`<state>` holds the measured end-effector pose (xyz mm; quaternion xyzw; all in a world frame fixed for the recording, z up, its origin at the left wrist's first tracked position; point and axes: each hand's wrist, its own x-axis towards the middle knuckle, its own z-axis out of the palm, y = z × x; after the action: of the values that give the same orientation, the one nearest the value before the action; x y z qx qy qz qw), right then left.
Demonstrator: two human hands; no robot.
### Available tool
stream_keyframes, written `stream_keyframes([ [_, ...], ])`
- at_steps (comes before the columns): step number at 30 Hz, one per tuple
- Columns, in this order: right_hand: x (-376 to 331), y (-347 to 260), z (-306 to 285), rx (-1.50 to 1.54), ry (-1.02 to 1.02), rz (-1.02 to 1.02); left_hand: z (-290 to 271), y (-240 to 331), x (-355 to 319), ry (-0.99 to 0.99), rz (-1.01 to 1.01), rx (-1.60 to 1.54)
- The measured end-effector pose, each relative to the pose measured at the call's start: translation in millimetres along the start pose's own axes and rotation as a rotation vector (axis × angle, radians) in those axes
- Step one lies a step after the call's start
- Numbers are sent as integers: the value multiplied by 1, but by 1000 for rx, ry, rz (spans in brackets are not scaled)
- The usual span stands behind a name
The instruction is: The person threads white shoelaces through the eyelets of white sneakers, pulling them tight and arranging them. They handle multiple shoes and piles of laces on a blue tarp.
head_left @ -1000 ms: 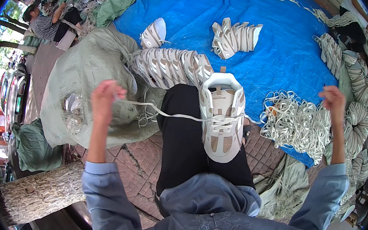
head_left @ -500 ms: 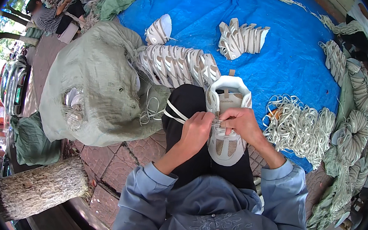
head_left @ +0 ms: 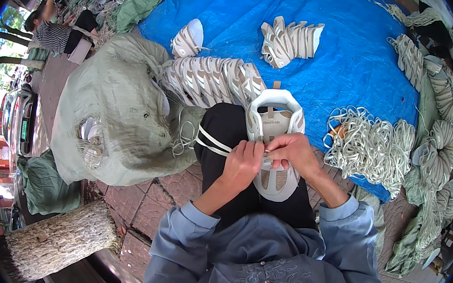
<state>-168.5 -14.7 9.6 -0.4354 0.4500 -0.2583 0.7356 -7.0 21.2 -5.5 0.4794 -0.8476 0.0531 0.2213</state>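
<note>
A beige and white sneaker upper (head_left: 277,184) lies across my lap, its collar away from me and its toe toward me. Over its lace area my two hands meet. My left hand (head_left: 243,162) is closed in a pinch on a white shoelace (head_left: 212,143), whose loop trails left over my dark trouser leg. My right hand (head_left: 293,151) is closed too, thumb and fingertips pinched beside the left fingertips at the eyelets. What exactly lies between the right fingertips is too small to make out.
Stacked shoe uppers (head_left: 211,79) lie just beyond my left knee, with another bundle (head_left: 289,42) on the blue tarp (head_left: 227,25). A pile of white laces (head_left: 369,151) is at right. A bulging woven sack (head_left: 114,107) and a tree trunk (head_left: 61,240) stand left. Another person (head_left: 55,35) sits far left.
The whole view has shifted slightly. My hands stay at the lace area, the right fingers drawn closer together against the left fingertips. The person at far left has raised an arm.
</note>
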Motion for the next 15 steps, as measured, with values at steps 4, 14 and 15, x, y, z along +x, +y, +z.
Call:
stream_keyframes([
  [4, -10, 7, 5, -95, -2, -20, -12, -1, 2, -123, 132, 99],
  [14, -22, 16, -43, -492, 313, -420, -20, -28, 58, -742, -32, -258],
  [15, -21, 17, -41, -499, 327, -409, -18, -31, 63, -745, -7, -338],
])
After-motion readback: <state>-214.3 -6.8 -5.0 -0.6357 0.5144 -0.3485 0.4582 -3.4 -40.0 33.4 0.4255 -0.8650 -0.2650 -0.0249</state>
